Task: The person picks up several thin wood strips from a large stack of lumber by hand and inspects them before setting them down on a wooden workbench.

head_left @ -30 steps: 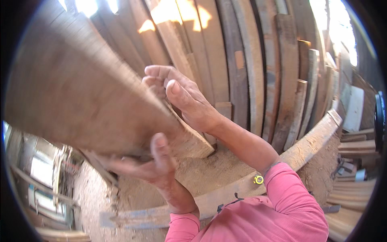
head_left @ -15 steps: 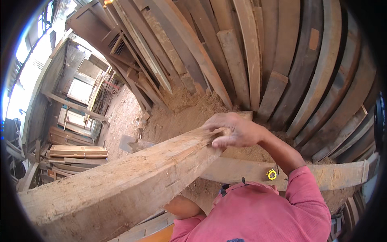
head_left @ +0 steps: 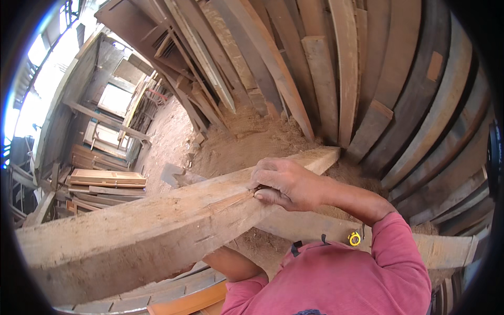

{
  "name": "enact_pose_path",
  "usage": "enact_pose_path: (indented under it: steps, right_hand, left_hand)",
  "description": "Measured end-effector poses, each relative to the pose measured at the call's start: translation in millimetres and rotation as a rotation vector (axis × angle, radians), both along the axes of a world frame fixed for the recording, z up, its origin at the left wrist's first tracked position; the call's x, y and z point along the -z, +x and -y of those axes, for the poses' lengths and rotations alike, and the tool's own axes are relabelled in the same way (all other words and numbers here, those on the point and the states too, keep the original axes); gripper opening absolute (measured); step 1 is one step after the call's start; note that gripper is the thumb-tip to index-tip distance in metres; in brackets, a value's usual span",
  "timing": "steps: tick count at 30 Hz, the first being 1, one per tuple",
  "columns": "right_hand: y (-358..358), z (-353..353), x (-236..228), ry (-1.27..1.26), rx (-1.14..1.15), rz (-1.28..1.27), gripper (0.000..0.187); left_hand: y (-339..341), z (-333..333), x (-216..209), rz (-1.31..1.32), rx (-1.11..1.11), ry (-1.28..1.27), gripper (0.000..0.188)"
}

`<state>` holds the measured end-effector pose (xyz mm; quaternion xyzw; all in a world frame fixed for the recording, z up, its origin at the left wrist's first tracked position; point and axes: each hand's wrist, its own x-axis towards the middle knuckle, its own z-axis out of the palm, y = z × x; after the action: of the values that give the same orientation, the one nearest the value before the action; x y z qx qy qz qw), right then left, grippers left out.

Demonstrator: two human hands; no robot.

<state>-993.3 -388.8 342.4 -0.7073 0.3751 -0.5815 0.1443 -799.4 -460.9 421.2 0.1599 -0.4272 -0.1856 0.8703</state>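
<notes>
A long, thick wooden beam (head_left: 157,215) with rough, dusty faces runs across my front from the lower left to the upper right. My right hand (head_left: 286,184) lies on its top edge, fingers curled over and thumb against the side, next to a pale split strip in the grain. My left forearm (head_left: 231,261) reaches behind the beam's lower side. The beam hides my left hand almost wholly, so its fingers do not show. Beneath the beam, a second flat timber (head_left: 320,226) crosses to the right. A yellow tape measure (head_left: 355,239) appears by my right sleeve, against that timber.
Tall planks (head_left: 323,79) lean in a row along the far and right side. Sawdust (head_left: 247,139) covers the floor at their feet. Stacked boards (head_left: 107,178) lie at the left, with window-like frames beyond. An orange-brown board (head_left: 189,299) lies low in front of me.
My right hand has slid left along the beam, and its fingers are more curled. The view has shifted slightly, and more of the beam's far end shows.
</notes>
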Motion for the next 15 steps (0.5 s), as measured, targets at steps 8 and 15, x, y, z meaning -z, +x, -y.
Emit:
enact_pose_path:
  steps: [8,15]
  right_hand:
    - [27,42,0,-0.11,-0.043,0.09,0.025]
    - [52,45,4,-0.041,-0.199,-0.116,0.024]
  left_hand:
    - [27,-4,2,-0.035,-0.1,0.058,0.08]
    - [36,-22,15,-0.032,-0.175,0.168,0.077]
